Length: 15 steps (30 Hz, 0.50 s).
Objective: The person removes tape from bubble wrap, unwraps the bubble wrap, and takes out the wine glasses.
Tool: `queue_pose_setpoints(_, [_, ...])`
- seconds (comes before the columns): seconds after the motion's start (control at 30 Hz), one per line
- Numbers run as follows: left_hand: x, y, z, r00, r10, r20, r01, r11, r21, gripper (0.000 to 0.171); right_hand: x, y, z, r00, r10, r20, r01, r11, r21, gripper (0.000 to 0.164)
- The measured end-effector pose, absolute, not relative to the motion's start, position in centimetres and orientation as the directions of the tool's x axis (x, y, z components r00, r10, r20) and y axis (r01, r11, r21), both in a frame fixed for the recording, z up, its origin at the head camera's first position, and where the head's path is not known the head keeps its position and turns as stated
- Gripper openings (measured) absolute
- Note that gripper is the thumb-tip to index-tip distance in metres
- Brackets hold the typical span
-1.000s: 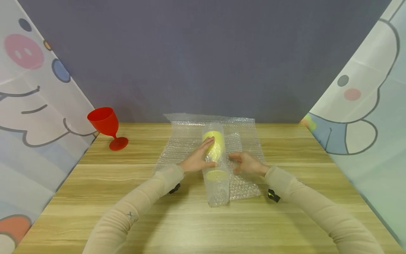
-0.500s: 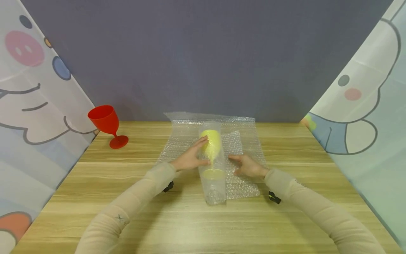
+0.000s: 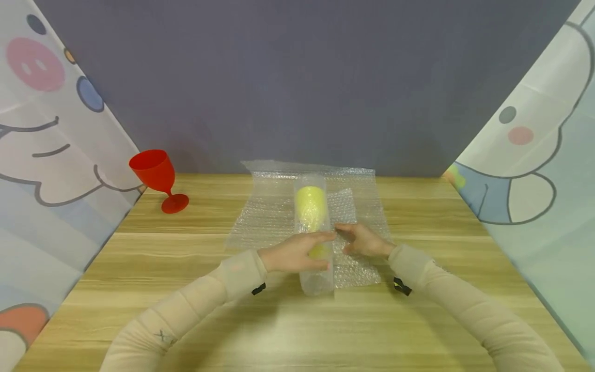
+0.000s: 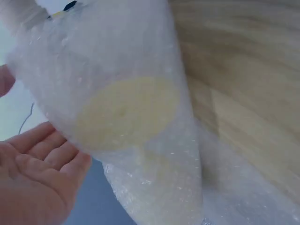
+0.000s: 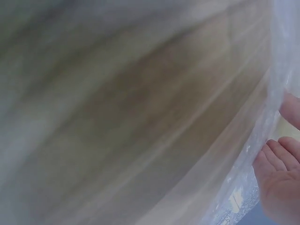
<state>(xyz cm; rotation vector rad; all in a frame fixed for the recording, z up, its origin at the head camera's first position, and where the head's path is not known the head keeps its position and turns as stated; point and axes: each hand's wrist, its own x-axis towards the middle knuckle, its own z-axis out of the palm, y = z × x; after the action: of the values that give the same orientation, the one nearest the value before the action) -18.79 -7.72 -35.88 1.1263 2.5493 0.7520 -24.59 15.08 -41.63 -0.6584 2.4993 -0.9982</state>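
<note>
A yellow goblet (image 3: 312, 204) lies inside a roll of bubble wrap (image 3: 316, 284), its bowl toward the back and its round foot toward the front. In the left wrist view the goblet's foot (image 4: 129, 112) shows through the layers. My left hand (image 3: 295, 253) reaches across the front part of the roll, thumb and fingers apart, hiding the goblet's stem. The fingers (image 4: 51, 150) lie nearly straight along the roll's side. Just right of the roll, my right hand (image 3: 364, 242) is over a loose flap of wrap (image 3: 355, 271), its thumb and fingers spread apart at the wrap's edge.
The bubble wrap sheet (image 3: 262, 217) spreads under the roll, its far edge turned up against the grey back wall (image 3: 297, 82). A red goblet (image 3: 158, 173) stands at the back left of the wooden table (image 3: 297, 336). Cartoon-printed panels (image 3: 525, 155) flank both sides.
My left hand has moved off the goblet's bowl, toward me and farther across the roll. The right hand has stayed nearly where it was beside the roll.
</note>
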Motion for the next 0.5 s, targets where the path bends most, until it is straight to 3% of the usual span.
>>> queue_pose_setpoints(0.5, [-16.7, -10.7, -36.6, -0.771, 0.634, -0.059, 0.524, 0.684, 0.508, 0.089, -24.7, 15.3, -41.7, -0.83, -0.535, -0.159, -0.278, 0.643, -0.713, 0.073])
